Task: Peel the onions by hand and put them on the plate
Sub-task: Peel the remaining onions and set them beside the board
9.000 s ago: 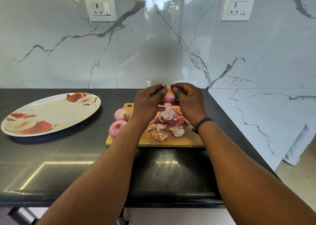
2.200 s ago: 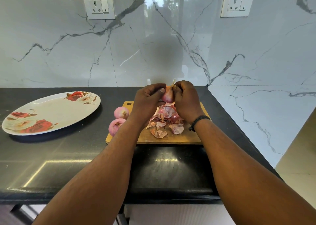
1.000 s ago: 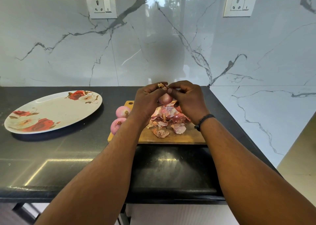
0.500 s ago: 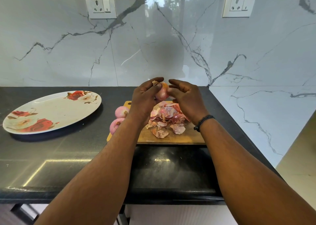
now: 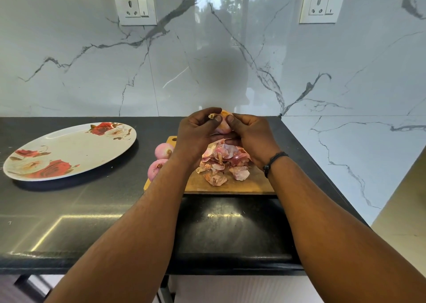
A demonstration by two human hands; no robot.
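A round, smooth pink onion (image 5: 221,127) sits cupped between both hands above the far edge of the wooden chopping board (image 5: 232,185); its axis can't be told. The left hand (image 5: 196,134) pinches a dry papery scrap at 12 o'clock; the right hand (image 5: 251,136) curls round the onion. Crinkled pink skins (image 5: 221,162) heap below at 6 o'clock. Two peeled onions (image 5: 160,159) lie at 8 o'clock, a glossy floral oval plate (image 5: 69,150) at 9

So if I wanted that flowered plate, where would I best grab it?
Probably by the near right rim of the plate, coming from the cutting board side. It lies flat, wide and shallow on the counter, so fingers would have to slip under the raised edge, thumb on top.
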